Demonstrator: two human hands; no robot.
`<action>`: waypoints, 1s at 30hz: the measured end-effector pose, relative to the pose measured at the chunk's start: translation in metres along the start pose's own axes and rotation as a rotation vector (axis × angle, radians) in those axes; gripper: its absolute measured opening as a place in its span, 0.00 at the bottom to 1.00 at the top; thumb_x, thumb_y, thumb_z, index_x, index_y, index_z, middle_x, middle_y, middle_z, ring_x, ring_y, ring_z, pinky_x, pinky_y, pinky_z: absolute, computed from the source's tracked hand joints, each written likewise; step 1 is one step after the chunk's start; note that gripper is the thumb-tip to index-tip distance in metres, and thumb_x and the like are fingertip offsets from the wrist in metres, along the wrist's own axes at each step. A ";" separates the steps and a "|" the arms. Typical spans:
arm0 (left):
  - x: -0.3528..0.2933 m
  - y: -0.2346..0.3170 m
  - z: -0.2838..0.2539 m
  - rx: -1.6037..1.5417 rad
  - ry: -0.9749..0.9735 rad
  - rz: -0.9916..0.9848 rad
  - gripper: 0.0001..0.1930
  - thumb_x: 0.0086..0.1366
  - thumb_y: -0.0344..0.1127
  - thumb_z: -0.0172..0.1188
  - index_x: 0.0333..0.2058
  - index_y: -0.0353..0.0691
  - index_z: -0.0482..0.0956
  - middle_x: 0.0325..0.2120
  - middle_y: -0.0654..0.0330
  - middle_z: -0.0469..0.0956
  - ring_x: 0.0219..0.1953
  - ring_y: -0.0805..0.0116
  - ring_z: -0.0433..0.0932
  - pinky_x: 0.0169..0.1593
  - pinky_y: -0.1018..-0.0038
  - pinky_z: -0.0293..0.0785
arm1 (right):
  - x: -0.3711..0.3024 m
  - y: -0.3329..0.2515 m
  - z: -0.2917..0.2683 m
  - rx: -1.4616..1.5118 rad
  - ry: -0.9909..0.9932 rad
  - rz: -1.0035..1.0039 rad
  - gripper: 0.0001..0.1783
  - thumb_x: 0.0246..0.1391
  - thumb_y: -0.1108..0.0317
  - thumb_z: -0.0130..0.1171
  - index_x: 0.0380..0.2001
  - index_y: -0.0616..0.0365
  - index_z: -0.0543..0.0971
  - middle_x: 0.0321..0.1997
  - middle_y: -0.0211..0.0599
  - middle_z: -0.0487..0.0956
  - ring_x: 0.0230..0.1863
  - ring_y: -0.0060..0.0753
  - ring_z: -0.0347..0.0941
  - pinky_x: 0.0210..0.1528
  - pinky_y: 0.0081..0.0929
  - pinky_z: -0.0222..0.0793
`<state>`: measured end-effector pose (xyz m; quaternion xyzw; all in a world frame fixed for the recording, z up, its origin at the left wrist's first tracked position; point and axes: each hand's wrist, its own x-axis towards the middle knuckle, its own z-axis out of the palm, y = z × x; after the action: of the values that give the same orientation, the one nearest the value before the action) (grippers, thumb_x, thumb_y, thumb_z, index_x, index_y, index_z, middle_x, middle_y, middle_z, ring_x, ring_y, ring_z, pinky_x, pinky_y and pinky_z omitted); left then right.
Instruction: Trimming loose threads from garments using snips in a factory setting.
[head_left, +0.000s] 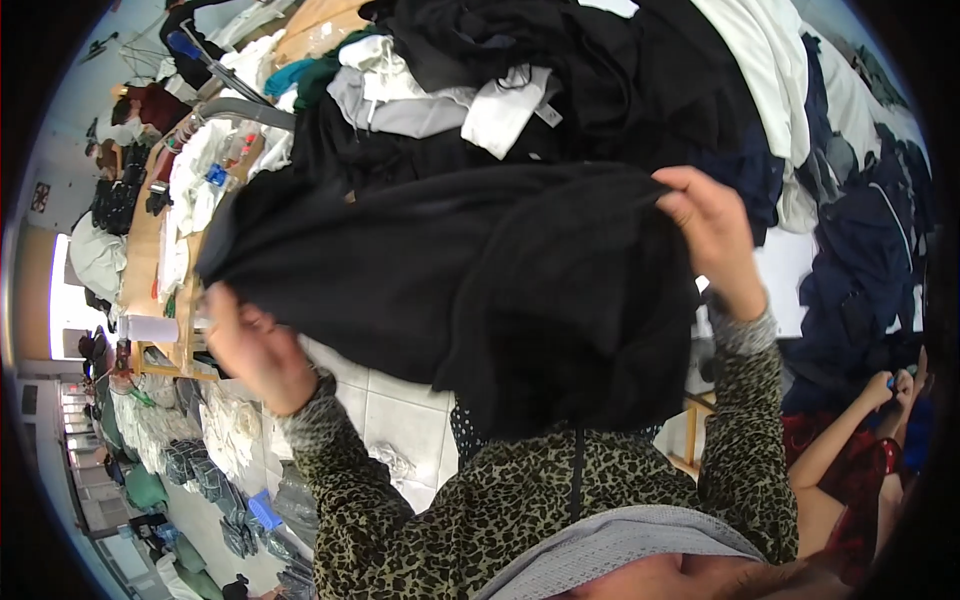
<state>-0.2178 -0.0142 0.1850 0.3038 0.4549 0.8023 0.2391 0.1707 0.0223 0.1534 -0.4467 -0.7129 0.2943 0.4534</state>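
A black garment (400,265) is stretched between my two hands above the table's near side. Its wide right end gapes open and hangs down in front of my body, while the left part narrows into folds. My left hand (262,350) grips the gathered left end, its fingertips partly hidden and a little blurred. At the upper right, my right hand (715,235) pinches the garment's edge between thumb and fingers.
Black clothing (640,80) is heaped on the table beyond, with a white piece (505,110) and a grey piece (400,108) on it. Dark blue garments (850,260) lie at the right. Another person's hands (890,385) show at the lower right. Bundled clothes (190,460) cover the floor at left.
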 end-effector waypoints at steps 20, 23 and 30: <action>-0.078 -0.205 -0.037 0.798 -0.560 0.128 0.09 0.55 0.27 0.60 0.37 0.37 0.77 0.36 0.60 0.69 0.23 0.78 0.65 0.27 0.82 0.64 | -0.153 0.075 0.092 -0.480 -0.132 0.188 0.16 0.41 0.66 0.65 0.33 0.64 0.77 0.36 0.40 0.75 0.40 0.42 0.69 0.45 0.34 0.62; -0.049 -0.228 -0.049 0.960 -0.463 0.109 0.14 0.56 0.32 0.61 0.40 0.33 0.76 0.39 0.54 0.69 0.30 0.70 0.69 0.33 0.78 0.69 | -0.143 0.078 0.097 -0.448 -0.102 0.198 0.17 0.41 0.65 0.65 0.34 0.64 0.77 0.35 0.41 0.75 0.40 0.44 0.69 0.43 0.34 0.64; -0.041 -0.234 -0.029 0.488 -0.404 -0.596 0.10 0.55 0.28 0.62 0.34 0.29 0.75 0.26 0.64 0.75 0.28 0.78 0.70 0.34 0.83 0.67 | -0.097 0.107 0.146 -0.281 -0.217 0.482 0.23 0.42 0.59 0.64 0.36 0.68 0.75 0.32 0.50 0.77 0.33 0.48 0.74 0.37 0.35 0.69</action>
<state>-0.1844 0.0518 -0.0423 0.3576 0.6430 0.4916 0.4658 0.0957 -0.0215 -0.0322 -0.6274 -0.6643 0.3381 0.2253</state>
